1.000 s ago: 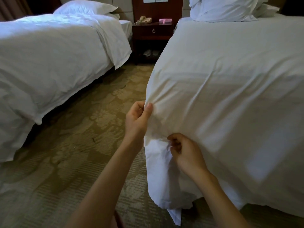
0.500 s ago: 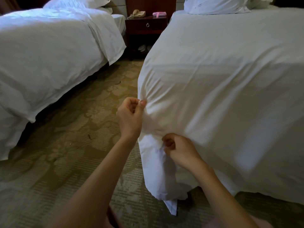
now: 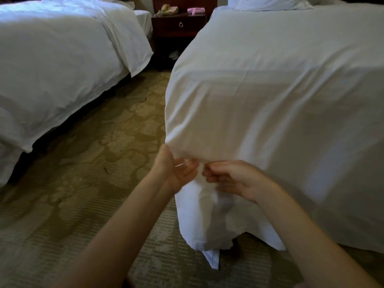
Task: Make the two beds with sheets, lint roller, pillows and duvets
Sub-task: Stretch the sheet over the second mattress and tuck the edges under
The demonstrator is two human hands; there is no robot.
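The right bed [image 3: 291, 100] is covered by a white sheet [image 3: 259, 125] that hangs loose over its near left corner, almost to the carpet. Both my hands meet at that corner, under the mattress edge. My left hand [image 3: 176, 171] is turned palm up, its thumb against the sheet's edge and its blurred fingers touching the cloth. My right hand [image 3: 234, 179] has curled fingers on a fold of the sheet just beside it. White pillows [image 3: 268, 3] lie at the head of this bed. The left bed [image 3: 52, 59] wears a white duvet.
A dark wooden nightstand [image 3: 180, 23] stands between the beds at the back, bearing a telephone [image 3: 169, 9] and a pink object [image 3: 196, 10]. Patterned green carpet [image 3: 93, 173] fills the aisle between the beds. A pointed sheet end [image 3: 213, 259] touches the floor.
My left hand dropped from pinching the sheet's side edge and turned palm up under the corner. My right hand shifted slightly right at the fold. The view moved closer.
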